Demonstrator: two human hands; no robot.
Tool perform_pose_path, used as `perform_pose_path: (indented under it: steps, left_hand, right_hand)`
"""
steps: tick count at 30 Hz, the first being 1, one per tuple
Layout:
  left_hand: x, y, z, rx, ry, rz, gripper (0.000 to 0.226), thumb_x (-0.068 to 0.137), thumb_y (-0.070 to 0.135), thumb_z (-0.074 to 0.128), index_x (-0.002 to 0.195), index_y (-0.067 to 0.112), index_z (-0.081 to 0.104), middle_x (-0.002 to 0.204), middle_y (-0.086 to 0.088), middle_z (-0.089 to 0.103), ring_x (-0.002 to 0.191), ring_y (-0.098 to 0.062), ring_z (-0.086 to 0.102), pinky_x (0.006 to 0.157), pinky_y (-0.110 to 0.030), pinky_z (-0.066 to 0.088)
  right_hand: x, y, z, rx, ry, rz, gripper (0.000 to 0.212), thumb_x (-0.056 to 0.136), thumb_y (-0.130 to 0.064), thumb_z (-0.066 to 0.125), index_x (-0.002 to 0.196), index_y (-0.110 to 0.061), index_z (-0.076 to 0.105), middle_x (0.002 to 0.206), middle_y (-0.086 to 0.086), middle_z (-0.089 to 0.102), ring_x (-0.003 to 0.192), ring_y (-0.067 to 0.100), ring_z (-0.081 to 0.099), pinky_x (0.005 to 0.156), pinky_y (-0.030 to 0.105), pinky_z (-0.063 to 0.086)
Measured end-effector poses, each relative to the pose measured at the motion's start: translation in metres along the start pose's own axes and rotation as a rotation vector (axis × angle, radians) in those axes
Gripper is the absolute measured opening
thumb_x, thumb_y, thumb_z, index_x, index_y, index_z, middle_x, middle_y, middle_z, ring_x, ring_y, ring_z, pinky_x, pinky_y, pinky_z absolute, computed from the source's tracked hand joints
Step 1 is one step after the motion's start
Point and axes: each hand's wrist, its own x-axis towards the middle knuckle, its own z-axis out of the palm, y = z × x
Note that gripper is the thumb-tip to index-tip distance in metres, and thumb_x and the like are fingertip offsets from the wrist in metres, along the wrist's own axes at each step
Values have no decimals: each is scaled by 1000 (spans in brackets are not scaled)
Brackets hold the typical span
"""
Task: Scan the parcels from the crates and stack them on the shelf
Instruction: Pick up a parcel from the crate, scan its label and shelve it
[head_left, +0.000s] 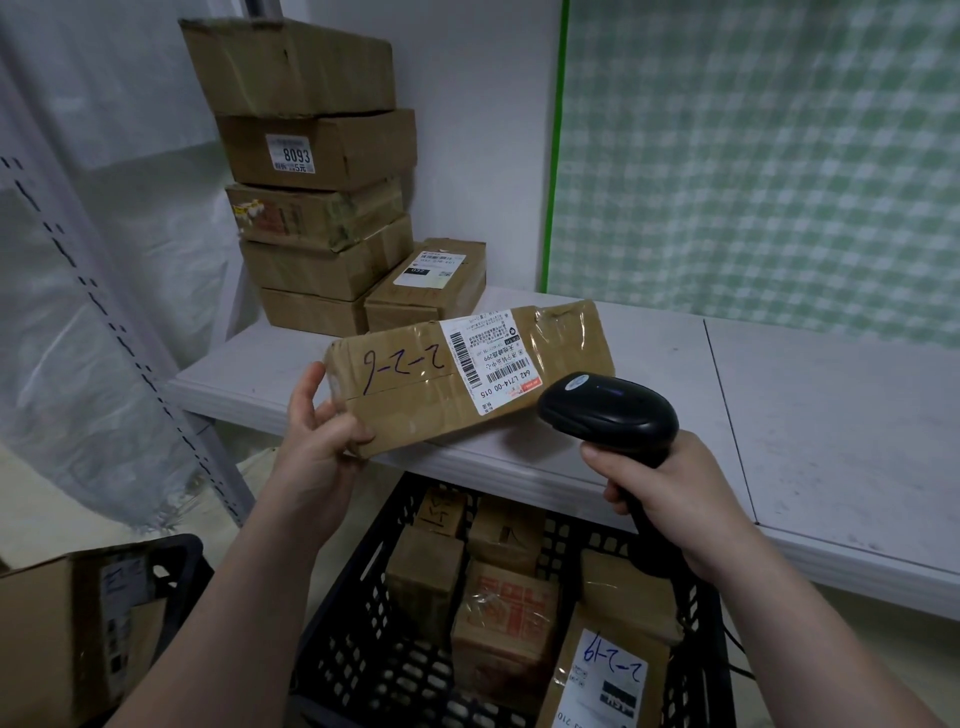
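Note:
My left hand (324, 426) grips the left end of a flat brown cardboard parcel (415, 395) marked "2-2-6", held over the front edge of the white shelf (810, 415). Its white shipping label with barcodes faces up. My right hand (670, 493) grips the handle of a black barcode scanner (608, 410), whose head sits just right of the label, pointing at it. Below, a black plastic crate (363, 639) holds several more brown parcels. A tall stack of scanned-looking boxes (317, 208) stands at the shelf's back left, with one lower parcel (431, 286) beside it.
A second black crate (176, 566) with a cardboard box (57, 639) sits at the lower left. A perforated shelf upright (130, 332) and plastic sheeting lie to the left. A green checked panel (753, 156) backs the shelf's right side.

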Motion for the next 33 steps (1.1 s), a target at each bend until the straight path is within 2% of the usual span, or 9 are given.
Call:
perform_pose_path:
  steps: [5,8,10,13,17,22,24,26,33]
  left_hand:
    - [3,-3,1,-91,71,-78,76,87,-6,42,150,31,20,127,-11,46,102,-29,55,98,-50,43]
    - [2,-2,4,-213,78,-142,63,88,4,43,148,21,29,129,-17,48,104,-34,59,81,-47,52]
    - [1,4,11,-292,89,-186,37,91,10,46,128,12,45,124,-18,53,104,-34,61,72,-46,56]
    - [7,18,29,-413,141,-244,26,91,20,53,117,19,51,119,-17,58,106,-33,62,85,-55,51]
    - [26,44,61,-437,173,-245,6,91,25,57,91,23,51,102,-11,60,101,-28,62,96,-52,47]
    - [68,58,95,-320,235,-214,12,87,33,62,91,23,55,96,-5,58,85,-23,55,97,-52,40]
    - [87,59,101,-272,240,-212,44,79,39,67,118,25,54,119,-4,56,97,-25,53,99,-61,36]
    - [101,58,106,-267,289,-221,74,72,42,73,138,28,42,133,-2,47,110,-29,48,99,-65,34]
    - [140,56,112,-187,328,-272,100,52,48,79,141,32,35,138,-4,40,123,-37,40,98,-66,34]
  right_hand:
    - [4,0,1,33,8,-2,16,81,-17,72,96,-15,66,69,3,66,64,15,65,60,27,52]
    - [10,-3,3,82,16,-23,27,82,-5,67,101,-22,58,81,5,64,68,18,66,60,28,53]
    - [15,-6,4,104,20,-36,34,80,0,64,103,-24,55,87,6,63,70,19,64,63,31,54]
    - [25,-7,2,110,42,-42,34,77,1,63,100,-23,56,92,7,62,70,20,62,64,33,53]
    - [38,-3,-3,110,134,-42,27,81,-10,70,102,-24,59,95,6,66,61,16,64,66,36,52]
    - [52,-2,-4,65,202,-52,25,81,-20,73,104,-19,62,89,3,67,66,20,64,77,47,55]
    - [57,-2,-3,41,209,-58,23,82,-24,72,103,-19,63,86,2,67,70,21,64,79,48,55]
    - [61,-1,-3,24,221,-60,22,82,-29,71,102,-22,64,86,0,68,77,22,66,80,48,55]
    - [69,4,2,15,198,-29,21,84,-32,68,103,-25,61,85,-2,68,79,21,67,82,48,55]
